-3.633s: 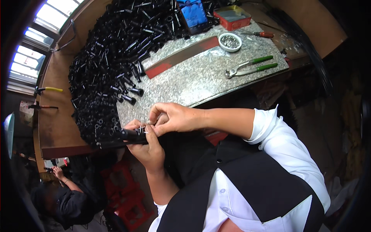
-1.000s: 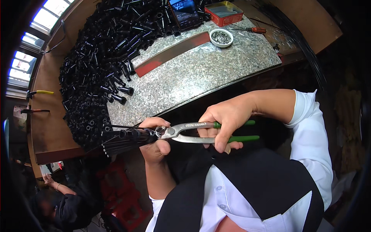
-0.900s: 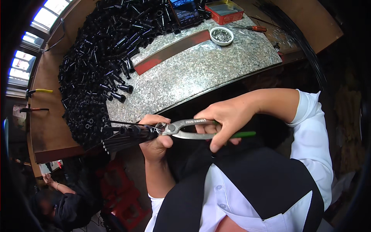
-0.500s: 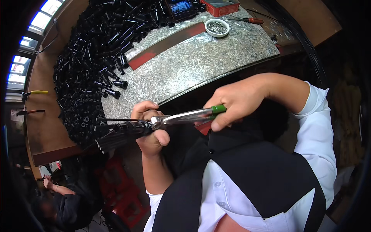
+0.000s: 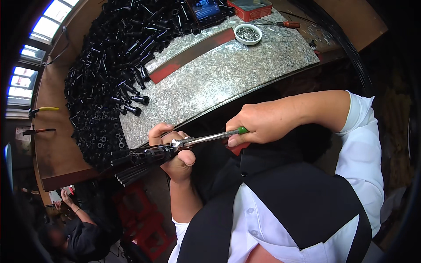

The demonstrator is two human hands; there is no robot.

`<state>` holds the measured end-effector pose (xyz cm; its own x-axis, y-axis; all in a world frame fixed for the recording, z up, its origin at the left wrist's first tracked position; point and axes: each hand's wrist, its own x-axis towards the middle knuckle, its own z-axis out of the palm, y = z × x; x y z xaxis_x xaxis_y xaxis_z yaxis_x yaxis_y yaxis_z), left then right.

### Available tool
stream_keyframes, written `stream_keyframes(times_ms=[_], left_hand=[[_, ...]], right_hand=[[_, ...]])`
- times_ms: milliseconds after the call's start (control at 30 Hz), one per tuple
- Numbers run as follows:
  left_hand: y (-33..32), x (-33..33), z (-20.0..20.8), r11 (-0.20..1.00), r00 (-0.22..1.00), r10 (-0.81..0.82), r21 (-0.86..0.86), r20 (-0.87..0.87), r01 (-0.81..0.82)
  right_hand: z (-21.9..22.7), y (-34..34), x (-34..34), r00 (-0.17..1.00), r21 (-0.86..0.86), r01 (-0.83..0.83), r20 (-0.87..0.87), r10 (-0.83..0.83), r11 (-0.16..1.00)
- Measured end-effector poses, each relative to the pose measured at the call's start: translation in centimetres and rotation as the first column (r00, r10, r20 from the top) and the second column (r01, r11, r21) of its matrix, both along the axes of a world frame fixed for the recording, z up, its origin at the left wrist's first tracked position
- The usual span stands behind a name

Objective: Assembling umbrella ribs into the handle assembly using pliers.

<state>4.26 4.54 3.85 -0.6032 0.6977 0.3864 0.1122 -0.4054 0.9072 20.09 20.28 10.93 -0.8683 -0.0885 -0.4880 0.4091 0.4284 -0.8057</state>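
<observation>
My left hand is closed around a bundle of thin black rods that look like umbrella ribs. The rods point left, past the table's near edge, and black tubular fittings sit among them. In my right hand are metal pliers with green grip ends. The pliers' head meets the bundle between my left thumb and fingers, where a bit of thin wire shows. My fingers hide part of the jaws and the rods' right ends.
A big heap of black tubular parts covers the speckled table at the left. Behind lie a reddish strip, a white bowl of small metal bits, a red box, a screwdriver and a phone. Another person works at the lower left.
The pliers have turned in my right hand, their handles now looking narrower and closer together. The rod bundle has tipped slightly downward. The whole view has shifted a little.
</observation>
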Motion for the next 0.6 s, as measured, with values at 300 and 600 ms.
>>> stream_keyframes(times_ms=[300,600], left_hand=[[-0.1,-1.0,0.9,0.996,0.995,-0.087,0.003,0.048,0.087],[-0.1,-0.5,0.6,0.972,0.961,-0.237,0.031,0.145,0.235]], right_hand=[[-0.5,0.8,1.0,0.863,0.633,0.166,-0.464,0.199,0.756],[1.4,0.3,1.5,0.784,0.897,0.301,-0.426,0.452,0.324]])
